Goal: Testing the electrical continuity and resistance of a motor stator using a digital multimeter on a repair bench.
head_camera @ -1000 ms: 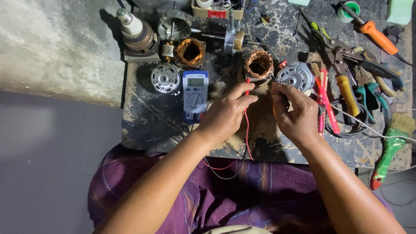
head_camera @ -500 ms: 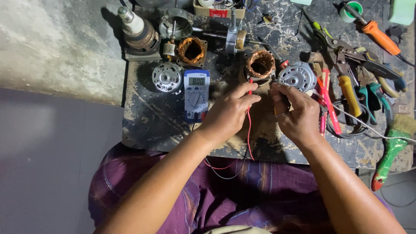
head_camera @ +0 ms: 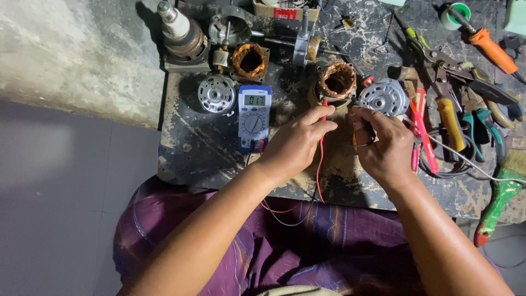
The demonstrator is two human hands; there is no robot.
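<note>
So, both hands are closed in pinch grips right now: the left hand (head_camera: pixel 296 143) pinches a thin red probe (head_camera: pixel 323 107) between thumb and forefinger, tip pointing away toward the copper-wound stator (head_camera: pixel 336 81) just beyond the fingertips, and the right hand (head_camera: pixel 383 145) is curled around what looks like a dark probe (head_camera: pixel 370 130), though the fingers hide most of it so I can't say exactly where its tip lands. The stator sits on the dark, grimy surface (head_camera: pixel 203 148) just ahead of both hands, touching or nearly touching the silvery motor end cover (head_camera: pixel 384 97) beyond the right hand. My guess on handling: the stator is dense steel laminations plus copper, so heavy for its bulk and totally rigid, but the enamelled windings scratch easily, so you'd grab it by the outer metal frame, never the coils. The probes are the opposite, light and slim, best held like a pen near the tip, and the red lead (head_camera: pixel 319 170) trailing back under the left hand toward the lap is floppy and can snag. The blue multimeter (head_camera: pixel 254 117) lies flat to the left of the left hand, display lit, light plastic that'd slide if the lead tugs. Off to the right of the right hand there's a pile of pliers with coloured grips (head_camera: pixel 449 120) and a green-handled brush (head_camera: pixel 501 197).
</note>
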